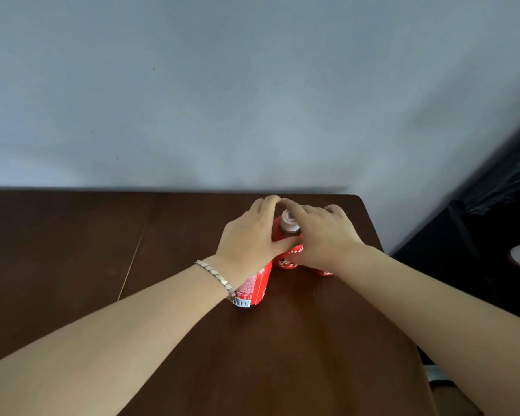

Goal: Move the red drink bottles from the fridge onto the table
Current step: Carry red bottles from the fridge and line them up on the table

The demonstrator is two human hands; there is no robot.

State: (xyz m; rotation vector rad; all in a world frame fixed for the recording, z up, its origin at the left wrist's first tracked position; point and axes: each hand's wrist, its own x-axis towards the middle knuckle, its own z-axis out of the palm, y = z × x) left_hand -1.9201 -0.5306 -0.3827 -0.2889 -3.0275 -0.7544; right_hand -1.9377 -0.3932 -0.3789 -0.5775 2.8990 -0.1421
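Head view: left hand (249, 235) and right hand (321, 240) are curling fingers round three bottles (254, 288) standing on the table (72, 241).

We note: table (72, 250) dark wood, smooth, faint sheen; red drink bottle (254, 288) wrapped in glossy printed film; bracelet (215, 276) shiny metal links; wall (222, 100) matt.
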